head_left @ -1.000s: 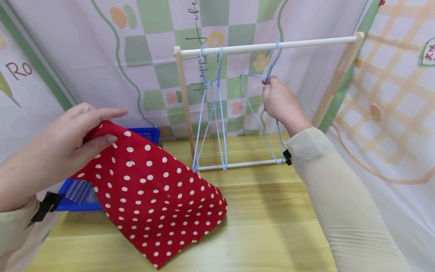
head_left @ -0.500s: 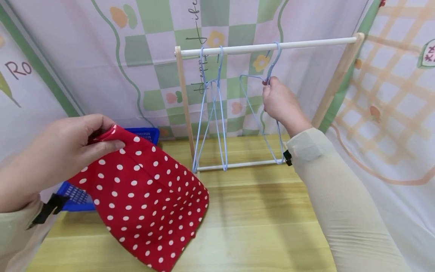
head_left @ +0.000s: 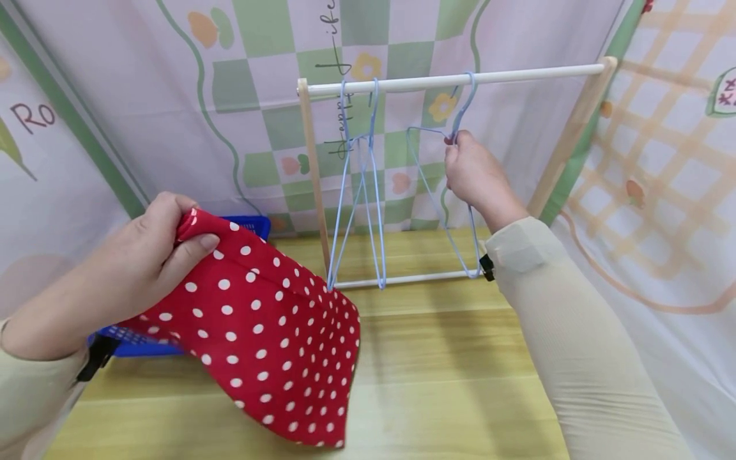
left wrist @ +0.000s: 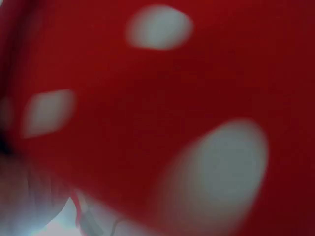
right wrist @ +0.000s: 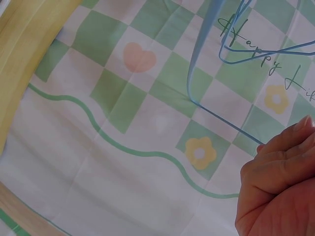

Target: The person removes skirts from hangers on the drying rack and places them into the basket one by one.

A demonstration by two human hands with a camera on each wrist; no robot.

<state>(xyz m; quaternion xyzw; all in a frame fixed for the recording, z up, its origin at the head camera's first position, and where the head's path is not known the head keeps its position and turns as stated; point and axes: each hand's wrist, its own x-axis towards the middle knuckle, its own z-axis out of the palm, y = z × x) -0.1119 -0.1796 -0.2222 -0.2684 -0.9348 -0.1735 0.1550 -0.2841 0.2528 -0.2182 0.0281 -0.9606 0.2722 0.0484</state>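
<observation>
A red cloth with white dots (head_left: 270,332) hangs from my left hand (head_left: 138,262), which pinches its upper edge between thumb and fingers. The same cloth (left wrist: 147,98) fills most of the left wrist view, blurred. My right hand (head_left: 480,172) grips a light blue hanger (head_left: 425,172) just below its hook, and the hook still sits over the white rod. In the right wrist view that hand (right wrist: 280,182) is at the lower right, the hanger's wire (right wrist: 226,120) running into it. What kind of garment or cloth it is cannot be told.
A rack with a white top rod (head_left: 535,73) and wooden posts stands on the wooden table (head_left: 425,383). Two more blue hangers (head_left: 376,211) hang near its left post. A blue plastic basket (head_left: 144,347) lies partly behind the cloth. Patterned curtains (head_left: 253,115) surround the table.
My left hand first shifts its hold along the cloth's edge, fingers curling in, and the cloth's lower end swings about. My right hand and the hanger stay put.
</observation>
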